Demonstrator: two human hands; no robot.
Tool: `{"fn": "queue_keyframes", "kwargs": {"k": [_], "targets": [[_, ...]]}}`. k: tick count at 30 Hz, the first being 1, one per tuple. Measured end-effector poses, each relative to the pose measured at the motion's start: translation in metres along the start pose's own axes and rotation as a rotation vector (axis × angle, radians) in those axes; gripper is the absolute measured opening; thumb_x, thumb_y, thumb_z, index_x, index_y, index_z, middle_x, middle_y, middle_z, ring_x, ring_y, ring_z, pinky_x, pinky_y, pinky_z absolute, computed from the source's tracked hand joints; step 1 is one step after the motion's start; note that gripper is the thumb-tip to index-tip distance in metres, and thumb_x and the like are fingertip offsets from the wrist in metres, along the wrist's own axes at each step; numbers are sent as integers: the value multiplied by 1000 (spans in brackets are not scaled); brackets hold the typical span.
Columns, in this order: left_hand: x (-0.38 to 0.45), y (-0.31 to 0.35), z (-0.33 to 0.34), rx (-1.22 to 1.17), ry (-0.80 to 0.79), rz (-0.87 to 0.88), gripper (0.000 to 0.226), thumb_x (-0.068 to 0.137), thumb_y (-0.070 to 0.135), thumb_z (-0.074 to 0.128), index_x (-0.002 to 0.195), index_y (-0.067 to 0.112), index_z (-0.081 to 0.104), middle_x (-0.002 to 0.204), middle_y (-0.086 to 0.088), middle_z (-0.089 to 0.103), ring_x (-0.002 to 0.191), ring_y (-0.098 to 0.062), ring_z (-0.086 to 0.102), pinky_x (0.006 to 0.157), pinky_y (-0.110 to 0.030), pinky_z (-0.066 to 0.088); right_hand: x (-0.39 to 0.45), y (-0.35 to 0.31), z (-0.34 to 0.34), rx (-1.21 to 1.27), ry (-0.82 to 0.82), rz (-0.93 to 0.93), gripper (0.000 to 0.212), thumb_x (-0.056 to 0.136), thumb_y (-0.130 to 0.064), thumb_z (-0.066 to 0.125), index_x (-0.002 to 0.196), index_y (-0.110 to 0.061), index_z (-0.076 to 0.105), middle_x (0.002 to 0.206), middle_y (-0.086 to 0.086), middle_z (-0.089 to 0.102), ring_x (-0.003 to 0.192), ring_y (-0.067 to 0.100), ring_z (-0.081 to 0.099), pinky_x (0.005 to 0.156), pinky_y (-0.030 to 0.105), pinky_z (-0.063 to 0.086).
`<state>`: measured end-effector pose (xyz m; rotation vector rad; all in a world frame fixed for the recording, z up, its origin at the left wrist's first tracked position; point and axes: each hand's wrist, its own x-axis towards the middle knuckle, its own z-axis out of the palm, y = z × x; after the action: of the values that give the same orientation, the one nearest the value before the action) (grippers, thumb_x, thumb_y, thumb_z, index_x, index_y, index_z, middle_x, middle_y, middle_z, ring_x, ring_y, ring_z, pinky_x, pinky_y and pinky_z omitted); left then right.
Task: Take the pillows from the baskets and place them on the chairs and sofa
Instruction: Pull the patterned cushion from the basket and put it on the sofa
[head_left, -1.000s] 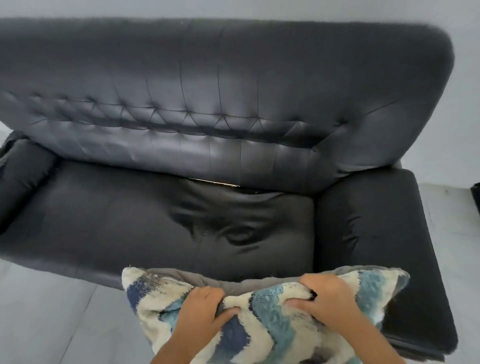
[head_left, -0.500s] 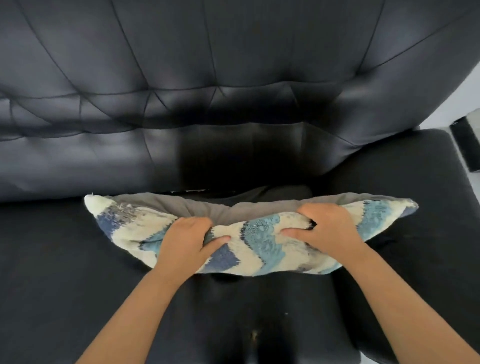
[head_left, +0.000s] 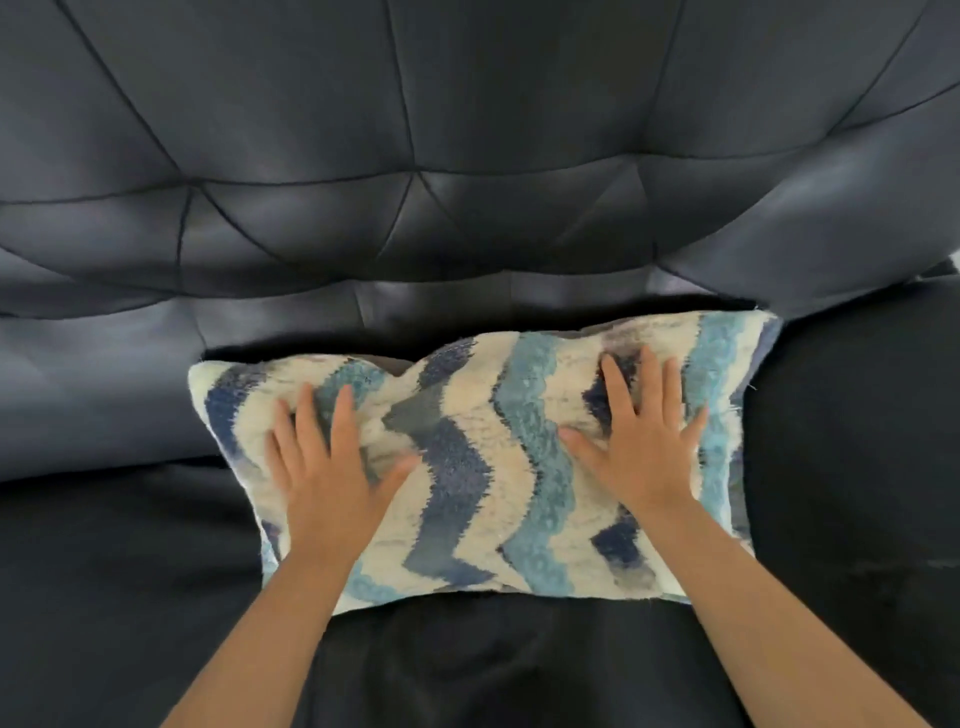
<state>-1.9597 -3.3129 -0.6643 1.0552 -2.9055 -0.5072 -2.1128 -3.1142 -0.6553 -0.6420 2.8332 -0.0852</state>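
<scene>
Since the earlier frame, both hands have changed from pinching the top edge of the pillow (head_left: 483, 457) to lying flat on its patterned face, and the pillow has gone from hanging edge-on above the seat to lying propped against the sofa (head_left: 467, 182) backrest. Left hand (head_left: 327, 467) rests on the left half of the face, fingers spread and extended, thumb angled inward; it grasps nothing. Right hand (head_left: 639, 447) mirrors it on the right half, palm down, fingers straight, likewise released from any hold. Fabric between the two palms is bunched into a shallow ridge, which suggests that both hands are pressing downward and back. Beyond the fingertips, the pillow's far edge touches the tufted backrest; below the wrists, its near edge sits on the seat cushion (head_left: 130, 597). Outboard of the right hand, the pillow's end lies just beside the armrest (head_left: 857, 441). Flat, open palms are probably used here to seat and smooth the pillow into the corner so it does not slide forward. Judged from this position, placement of this pillow is essentially done; baskets and chairs are not in view.
</scene>
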Motion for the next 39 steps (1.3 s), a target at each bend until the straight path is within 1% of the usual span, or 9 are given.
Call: {"fn": "queue_keyframes", "kwargs": {"k": [10,13,18,23,26,29,34,36,39], "targets": [[4,-22,34,23,-145,-259,123,43,94,0,141,20,3,149,-28,-3,134,-47,-7,105,-67,4,16,11,34,109,-46,-35,102,63,-86,10,141,-20,16,149,9,-4,137,33,-4,94,78,8],[7,-20,32,42,-204,-296,104,56,88,22,133,29,-16,149,-26,-11,135,-46,-12,107,-68,4,17,6,29,160,-15,-8,102,61,-87,12,141,-24,12,143,2,-13,135,25,-11,96,77,3],[-20,-22,10,-86,142,-134,97,65,83,25,134,15,19,140,-39,17,129,-55,9,99,-70,12,-33,-21,23,205,258,-159,78,76,-76,22,139,-41,-7,148,-11,-29,138,21,-22,107,54,-15],[-29,-38,30,-212,-44,-368,124,50,93,16,135,4,8,141,-43,7,130,-58,6,99,-71,17,-34,-20,67,28,-107,-76,86,72,-80,2,142,-30,12,153,10,-14,136,37,-10,92,73,9],[-26,-39,72,-65,-295,-397,123,54,92,14,134,-1,6,138,-46,10,126,-60,17,94,-70,29,-6,-25,90,-133,-347,-9,88,69,-77,-2,137,-25,-14,126,15,-52,119,47,-40,97,74,0],[-11,-38,85,-18,-388,-562,123,61,79,44,138,-2,-8,145,-35,-11,136,-47,-1,109,-56,18,3,-29,104,-184,-422,-7,87,71,-75,0,135,-22,-25,106,15,-63,104,43,-49,99,73,-5],[-64,-46,68,-112,-97,-366,110,61,87,19,134,4,13,138,-43,21,127,-56,24,97,-68,27,-43,4,86,26,-9,-178,74,81,-72,8,141,-29,12,153,1,-18,139,29,-13,105,64,0],[-91,-44,73,-170,-155,-363,108,62,87,18,134,7,12,137,-44,20,126,-57,22,95,-70,26,-65,26,77,121,64,-51,75,79,-75,16,140,-33,14,154,4,-13,139,30,-11,106,60,-9],[-104,-40,98,-180,-358,-426,113,57,90,12,136,8,11,136,-46,17,125,-61,21,89,-74,29,-67,43,86,84,-99,178,93,68,-84,9,136,-22,22,148,29,12,132,52,6,94,79,7]]}}
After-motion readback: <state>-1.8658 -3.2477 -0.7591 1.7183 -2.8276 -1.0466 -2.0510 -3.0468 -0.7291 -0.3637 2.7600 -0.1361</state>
